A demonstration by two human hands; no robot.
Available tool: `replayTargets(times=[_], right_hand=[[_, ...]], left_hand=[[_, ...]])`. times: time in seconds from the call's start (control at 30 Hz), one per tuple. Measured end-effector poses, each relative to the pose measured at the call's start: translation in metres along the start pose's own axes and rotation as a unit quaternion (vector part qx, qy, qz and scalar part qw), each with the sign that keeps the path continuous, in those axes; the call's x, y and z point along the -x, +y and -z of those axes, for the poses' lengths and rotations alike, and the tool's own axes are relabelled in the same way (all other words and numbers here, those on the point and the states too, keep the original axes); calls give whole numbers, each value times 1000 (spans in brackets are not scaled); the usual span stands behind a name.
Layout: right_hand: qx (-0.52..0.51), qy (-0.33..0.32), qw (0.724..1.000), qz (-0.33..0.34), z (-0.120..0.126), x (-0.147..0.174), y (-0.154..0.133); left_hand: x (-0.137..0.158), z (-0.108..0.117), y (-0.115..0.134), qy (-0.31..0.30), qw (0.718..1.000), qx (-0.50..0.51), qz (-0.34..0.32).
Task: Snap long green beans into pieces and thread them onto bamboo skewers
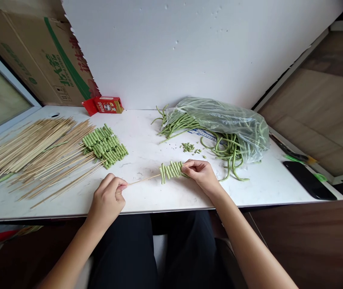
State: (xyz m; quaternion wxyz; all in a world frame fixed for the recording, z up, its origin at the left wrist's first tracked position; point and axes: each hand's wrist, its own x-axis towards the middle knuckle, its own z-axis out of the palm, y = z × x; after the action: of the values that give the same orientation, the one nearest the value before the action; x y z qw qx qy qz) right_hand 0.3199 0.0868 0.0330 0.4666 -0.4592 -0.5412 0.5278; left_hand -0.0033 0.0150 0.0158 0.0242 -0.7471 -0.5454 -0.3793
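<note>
My left hand (108, 195) pinches the bare end of a thin wooden skewer (144, 179) above the table's front part. Several short pieces of green bean (171, 171) sit side by side across the skewer's other end. My right hand (200, 175) is closed at the right end of that row, thumb and fingertips on a bean piece there. Its fingers hide the skewer's tip. To the left lies a stack of filled bean skewers (106, 145), their bare sticks pointing left. Small bean trimmings (187, 147) lie behind my right hand.
A large bundle of bare skewers (29, 146) covers the table's left. Long beans spill from a clear plastic bag (219, 114) at the back right. A black phone (309, 180) and a knife (291, 149) lie far right. A red box (108, 105) stands by the white back panel (189, 52).
</note>
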Motion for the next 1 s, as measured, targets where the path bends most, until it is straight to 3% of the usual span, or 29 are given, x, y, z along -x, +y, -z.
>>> replayTargets(times=[0.17,0.27,0.43,0.5,0.63,0.83,1.0], right_hand=[[46,23,999,1,17,1,-20],[129,53,990,20,37,2,-33],[368,24,926,83,53,1,-26],[411,14,907,89,52,-1,-17],[434,24,895,100,48,-2,-6],[382,47,921,67,47,-3,-10],[180,83,979,41,45,-7,-10]], left_hand=[[0,1,-1,24,999,-17,26],[1,1,-2,27,999,-21,39],[0,0,0,30,998,-22,41],[-1,0,1,30,999,-21,41],[-1,1,1,24,999,-19,41],[0,0,-1,26,999,-21,36],[1,0,-1,31,999,-19,32]])
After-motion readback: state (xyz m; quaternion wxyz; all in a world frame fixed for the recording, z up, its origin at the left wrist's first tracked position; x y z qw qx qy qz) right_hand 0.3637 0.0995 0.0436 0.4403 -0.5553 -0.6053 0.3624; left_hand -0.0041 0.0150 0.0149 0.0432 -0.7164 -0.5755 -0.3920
